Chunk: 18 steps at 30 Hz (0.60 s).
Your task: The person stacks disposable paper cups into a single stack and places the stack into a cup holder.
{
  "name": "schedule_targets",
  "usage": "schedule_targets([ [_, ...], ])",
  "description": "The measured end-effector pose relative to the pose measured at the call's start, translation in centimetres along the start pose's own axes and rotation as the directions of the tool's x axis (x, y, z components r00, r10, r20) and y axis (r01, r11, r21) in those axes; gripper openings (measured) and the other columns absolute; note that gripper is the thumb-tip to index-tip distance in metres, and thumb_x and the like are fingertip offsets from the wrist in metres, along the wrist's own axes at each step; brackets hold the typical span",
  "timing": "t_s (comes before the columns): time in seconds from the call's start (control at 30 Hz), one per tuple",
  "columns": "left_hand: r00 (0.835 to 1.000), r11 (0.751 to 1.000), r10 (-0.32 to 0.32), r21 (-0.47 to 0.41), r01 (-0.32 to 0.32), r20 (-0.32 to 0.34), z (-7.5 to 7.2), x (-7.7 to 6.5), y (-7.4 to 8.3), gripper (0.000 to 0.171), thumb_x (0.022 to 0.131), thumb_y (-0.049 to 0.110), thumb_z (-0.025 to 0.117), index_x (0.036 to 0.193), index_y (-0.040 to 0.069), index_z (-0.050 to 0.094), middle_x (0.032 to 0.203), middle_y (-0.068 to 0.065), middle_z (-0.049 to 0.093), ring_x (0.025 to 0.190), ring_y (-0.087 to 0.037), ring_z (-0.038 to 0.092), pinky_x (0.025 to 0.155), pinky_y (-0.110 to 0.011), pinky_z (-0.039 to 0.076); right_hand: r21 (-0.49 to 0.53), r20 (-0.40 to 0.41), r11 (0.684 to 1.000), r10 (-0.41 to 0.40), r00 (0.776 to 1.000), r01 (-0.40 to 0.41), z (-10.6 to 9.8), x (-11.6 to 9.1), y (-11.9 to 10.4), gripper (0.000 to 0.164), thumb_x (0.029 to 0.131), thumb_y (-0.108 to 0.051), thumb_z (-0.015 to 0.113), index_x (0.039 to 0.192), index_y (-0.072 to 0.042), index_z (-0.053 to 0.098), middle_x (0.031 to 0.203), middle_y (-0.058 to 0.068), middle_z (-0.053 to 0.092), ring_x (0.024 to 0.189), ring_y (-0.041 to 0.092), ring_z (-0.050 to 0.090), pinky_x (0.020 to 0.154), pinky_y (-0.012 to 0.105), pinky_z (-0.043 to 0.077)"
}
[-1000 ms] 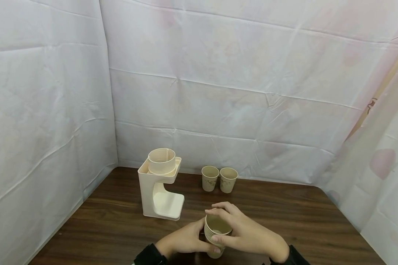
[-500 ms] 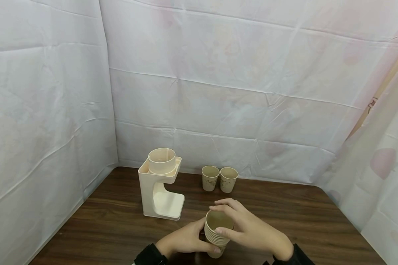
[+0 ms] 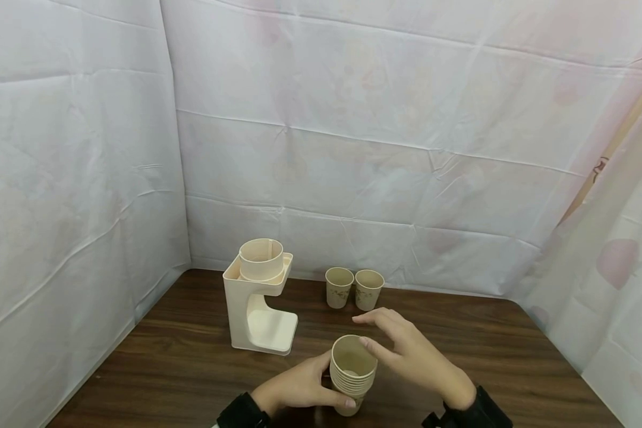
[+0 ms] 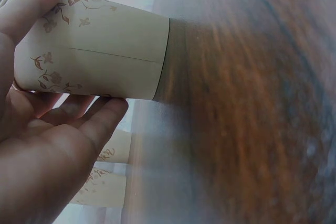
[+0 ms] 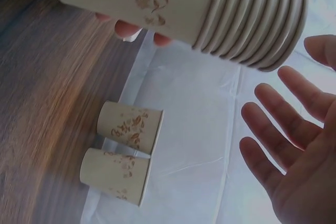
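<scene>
A stack of nested paper cups, beige with a brown flower print, stands upright near the front of the table. My left hand grips the stack low down, thumb on the near side and fingers around the far side. In the left wrist view the lowest cup has its base at the wooden surface. My right hand is raised beside the top rim, fingers spread and holding nothing. The right wrist view shows its fingers apart from the several stacked rims.
Two matching paper cups stand side by side at the back, close to the white cloth. Left of them is a cream C-shaped stand with a round holder on top. The dark wooden table extends right.
My right hand has lifted away from the stack's rim, moving up and to the right, and its fingers have spread. The left hand has kept its grip on the stack.
</scene>
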<state>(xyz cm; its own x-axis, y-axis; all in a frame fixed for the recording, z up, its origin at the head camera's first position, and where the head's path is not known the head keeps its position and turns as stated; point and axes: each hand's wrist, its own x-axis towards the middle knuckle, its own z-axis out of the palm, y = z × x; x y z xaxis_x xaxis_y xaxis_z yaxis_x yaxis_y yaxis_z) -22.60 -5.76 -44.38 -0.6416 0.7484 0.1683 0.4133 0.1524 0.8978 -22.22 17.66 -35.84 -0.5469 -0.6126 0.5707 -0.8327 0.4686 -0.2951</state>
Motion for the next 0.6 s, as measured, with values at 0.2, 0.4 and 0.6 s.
schedule_targets([
  [0.2,1.0,1.0,-0.009,0.014,0.009,-0.01,-0.1,0.0,0.0,0.073,0.081,0.033,0.072,0.141,0.029,0.029,0.128,0.003,0.054,0.113,-0.008,0.049,0.095,-0.031,0.043,-0.061,-0.025,0.997,0.043,0.999,-0.044,0.0,0.0,1.1,0.033,0.092,-0.03,0.059,0.124,-0.031,0.051,0.12,-0.013,0.055,0.113,0.006,0.047,0.083,0.04,0.051],
  [0.4,1.0,1.0,-0.012,0.012,0.012,-0.015,0.0,-0.1,0.1,0.073,0.081,0.034,0.072,0.14,0.029,0.03,0.128,0.005,0.054,0.114,-0.008,0.049,0.096,-0.031,0.043,-0.096,-0.028,0.991,0.096,0.995,-0.098,0.1,0.1,2.3,0.033,0.093,-0.033,0.057,0.125,-0.028,0.051,0.119,-0.011,0.055,0.109,0.008,0.047,0.08,0.039,0.05],
  [0.6,0.999,1.0,-0.023,0.016,0.023,-0.026,0.1,-0.1,0.2,0.073,0.08,0.034,0.073,0.139,0.03,0.032,0.127,0.009,0.054,0.115,-0.008,0.048,0.097,-0.034,0.041,-0.112,-0.038,0.978,0.175,0.984,-0.178,0.2,0.3,3.7,0.033,0.093,-0.036,0.056,0.125,-0.026,0.052,0.118,-0.01,0.055,0.113,0.009,0.044,0.085,0.044,0.048],
])
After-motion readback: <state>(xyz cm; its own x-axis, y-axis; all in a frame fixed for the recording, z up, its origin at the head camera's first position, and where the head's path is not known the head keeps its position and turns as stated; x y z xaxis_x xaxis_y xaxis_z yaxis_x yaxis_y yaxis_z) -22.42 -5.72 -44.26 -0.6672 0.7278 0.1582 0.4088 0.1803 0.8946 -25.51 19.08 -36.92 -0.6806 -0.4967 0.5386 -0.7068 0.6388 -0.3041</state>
